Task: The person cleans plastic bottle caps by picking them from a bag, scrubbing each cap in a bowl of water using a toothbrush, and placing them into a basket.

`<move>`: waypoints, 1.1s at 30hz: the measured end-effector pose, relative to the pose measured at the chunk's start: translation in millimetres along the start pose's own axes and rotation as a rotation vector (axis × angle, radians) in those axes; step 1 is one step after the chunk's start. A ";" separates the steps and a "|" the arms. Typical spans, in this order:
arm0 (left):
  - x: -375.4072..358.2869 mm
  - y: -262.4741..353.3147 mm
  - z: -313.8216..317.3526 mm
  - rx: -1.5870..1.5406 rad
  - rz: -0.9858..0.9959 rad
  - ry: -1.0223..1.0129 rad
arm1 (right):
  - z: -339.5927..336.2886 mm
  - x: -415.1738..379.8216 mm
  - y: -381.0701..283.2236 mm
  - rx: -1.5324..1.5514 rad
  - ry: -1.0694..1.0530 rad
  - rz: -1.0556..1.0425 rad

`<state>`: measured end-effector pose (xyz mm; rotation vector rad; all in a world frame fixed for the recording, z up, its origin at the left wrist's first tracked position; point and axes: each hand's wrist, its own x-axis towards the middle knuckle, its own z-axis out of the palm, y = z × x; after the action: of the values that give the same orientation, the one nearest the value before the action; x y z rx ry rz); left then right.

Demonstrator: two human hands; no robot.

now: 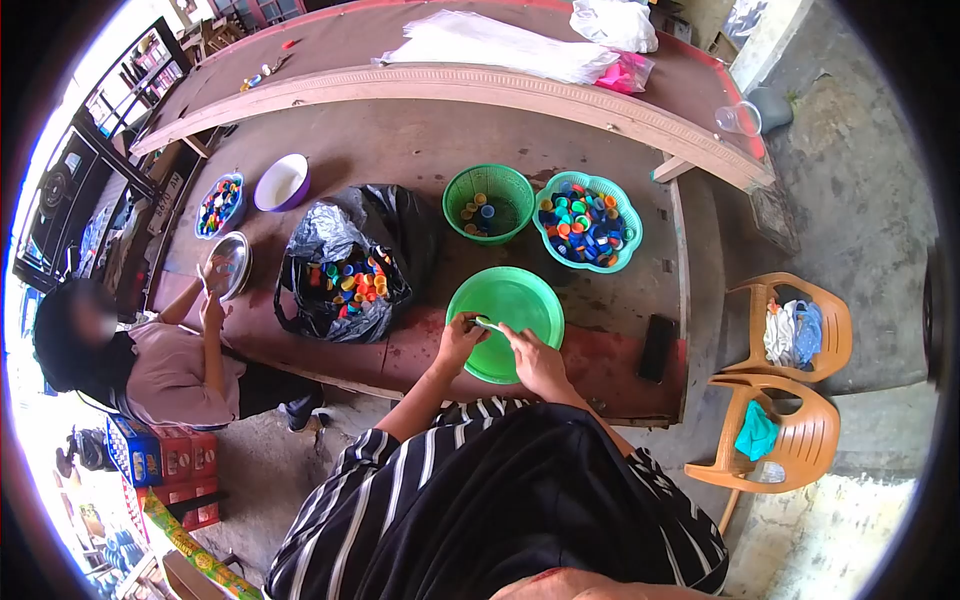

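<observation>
Over a bright green basin point(520, 295) on the table, my left hand point(461, 341) and my right hand point(534, 358) are close together. A small pale object point(487, 323) lies between them, gripped by the right fingers. The left fingers are pinched around something small that I cannot make out. Behind the basin stand a dark green basket point(512, 180) with a few bottle caps and a light turquoise basket point(634, 222) full of colourful caps point(575, 218). To the left is an open black plastic bag point(405, 225) holding more caps.
A co-worker point(180, 370) at the left holds something over a metal bowl point(244, 240). Near them are a purple-and-white bowl point(283, 183) and a small basket of caps point(220, 205). A black phone-like object point(656, 348) lies at the right edge, beside orange chairs point(810, 435).
</observation>
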<state>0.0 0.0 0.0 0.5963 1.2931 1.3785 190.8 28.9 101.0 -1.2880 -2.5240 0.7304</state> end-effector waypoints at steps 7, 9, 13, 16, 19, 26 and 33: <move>5.2 28.1 -5.6 0.377 0.142 0.079 | 7.7 20.5 -0.8 -0.017 0.022 0.051; 3.0 34.5 -1.2 0.488 0.178 0.092 | 6.5 23.3 3.8 -0.076 0.003 0.050; -2.2 32.3 3.6 0.497 0.197 0.075 | 30.0 38.0 37.7 -0.264 0.001 0.003; -0.8 24.1 3.7 0.542 0.190 0.076 | 26.3 35.4 38.1 -0.192 -0.031 -0.024; -4.8 20.3 5.2 0.567 0.195 0.137 | 2.4 20.3 9.8 -0.031 -0.031 0.032; 7.3 5.1 3.6 0.306 0.151 0.097 | 6.7 27.5 26.6 -0.142 -0.001 0.090; 13.1 3.8 -3.2 0.474 0.140 0.080 | 6.5 23.1 17.3 -0.110 -0.023 0.035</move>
<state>-7.8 11.5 -1.4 0.9750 1.6857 1.2172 186.5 54.0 85.7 -1.3694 -2.5988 0.6252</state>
